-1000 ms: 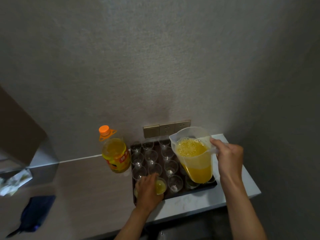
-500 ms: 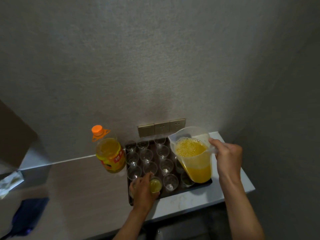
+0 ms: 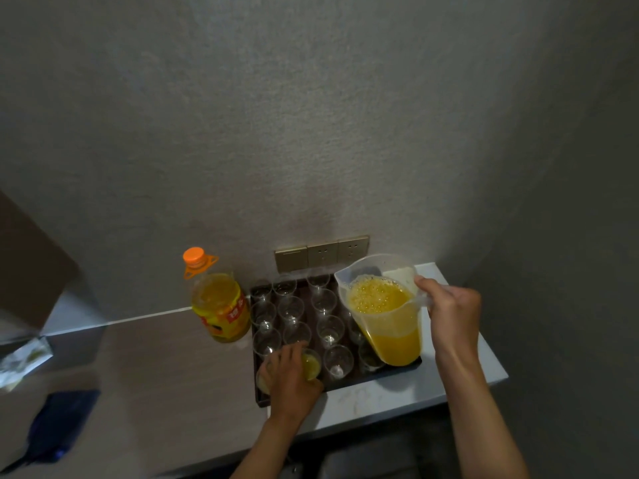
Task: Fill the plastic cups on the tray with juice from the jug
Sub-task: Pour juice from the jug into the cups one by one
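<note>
A dark tray [image 3: 377, 377] on the counter holds several clear plastic cups [image 3: 331, 331]. My right hand [image 3: 453, 311] grips the handle of a clear jug [image 3: 387, 316] about half full of orange juice, held upright over the tray's right side. My left hand [image 3: 288, 376] wraps round a cup holding juice [image 3: 312, 366] in the tray's front row. Another cup with juice [image 3: 261, 380] shows partly behind that hand at the front left corner.
A large juice bottle [image 3: 219, 305] with an orange cap stands left of the tray. Wall sockets [image 3: 322, 254] sit behind the tray. A dark blue object [image 3: 57, 423] lies on the counter at far left. The counter's right edge [image 3: 491, 361] is near the jug.
The jug stays upright in my right hand over the tray's right side. My left hand keeps its hold on the front cup; the whole view shifted slightly.
</note>
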A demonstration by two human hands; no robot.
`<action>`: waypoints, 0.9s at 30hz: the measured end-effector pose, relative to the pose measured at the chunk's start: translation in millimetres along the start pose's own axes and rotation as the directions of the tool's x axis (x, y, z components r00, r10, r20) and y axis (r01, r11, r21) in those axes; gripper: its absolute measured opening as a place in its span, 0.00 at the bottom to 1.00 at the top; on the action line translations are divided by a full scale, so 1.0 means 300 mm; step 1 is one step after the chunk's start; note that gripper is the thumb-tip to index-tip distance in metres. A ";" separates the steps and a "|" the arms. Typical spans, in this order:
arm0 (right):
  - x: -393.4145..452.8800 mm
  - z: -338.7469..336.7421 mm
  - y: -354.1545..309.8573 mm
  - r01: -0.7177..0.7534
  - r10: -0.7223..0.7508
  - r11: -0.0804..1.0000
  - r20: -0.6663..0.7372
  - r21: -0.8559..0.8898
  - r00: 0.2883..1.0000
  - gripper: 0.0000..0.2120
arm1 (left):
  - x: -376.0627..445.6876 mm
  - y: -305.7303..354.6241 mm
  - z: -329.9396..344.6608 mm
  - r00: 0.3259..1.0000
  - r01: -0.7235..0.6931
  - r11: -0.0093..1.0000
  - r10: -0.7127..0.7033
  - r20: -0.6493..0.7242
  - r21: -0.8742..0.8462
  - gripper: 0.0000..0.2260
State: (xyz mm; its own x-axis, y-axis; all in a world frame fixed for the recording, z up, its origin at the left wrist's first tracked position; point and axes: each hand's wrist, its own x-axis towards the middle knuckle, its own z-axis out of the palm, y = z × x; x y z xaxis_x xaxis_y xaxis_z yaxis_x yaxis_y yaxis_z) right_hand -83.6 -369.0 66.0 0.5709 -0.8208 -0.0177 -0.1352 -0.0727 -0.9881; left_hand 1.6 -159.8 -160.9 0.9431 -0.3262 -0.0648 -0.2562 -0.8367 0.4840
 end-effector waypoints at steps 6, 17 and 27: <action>0.007 -0.023 0.006 0.011 -0.011 1.000 -0.005 0.004 1.000 0.29 | 0.003 0.077 0.012 0.994 -0.106 0.992 0.106 -0.001 -0.062 0.25; 0.070 -0.088 0.020 0.039 -0.039 0.999 -0.016 -0.006 0.999 0.26 | 0.026 0.129 0.056 0.995 -0.089 0.995 0.087 0.053 0.049 0.31; 0.133 -0.130 0.049 0.038 -0.038 0.999 -0.009 -0.030 0.999 0.23 | 0.025 0.171 0.083 0.998 -0.061 0.998 0.061 -0.017 0.013 0.22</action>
State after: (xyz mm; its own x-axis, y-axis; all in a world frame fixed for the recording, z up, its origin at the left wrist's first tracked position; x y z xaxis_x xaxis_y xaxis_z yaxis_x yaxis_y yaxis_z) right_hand -94.4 -425.0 56.7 0.5680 -0.8227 0.0215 -0.1373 -0.1205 -0.9832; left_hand -9.7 -216.0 -158.2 0.9291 -0.3694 -0.0201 -0.3160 -0.8207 0.4760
